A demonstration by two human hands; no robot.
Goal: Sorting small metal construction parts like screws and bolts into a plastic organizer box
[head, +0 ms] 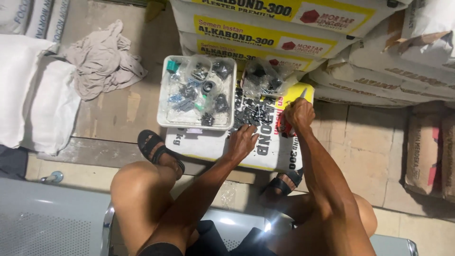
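Apparently fisted right hand (297, 114); left hand (242, 140) palm-down on black parts (249, 114).

Tight quarters here: stacked cement sacks (294, 28) wall off the far side, the white tray (163, 102) blocks the left, and loose black parts (249, 111) crowd the middle. Open tiled floor (360, 142) lies to the right, bare floor left beside the rag (102, 59).
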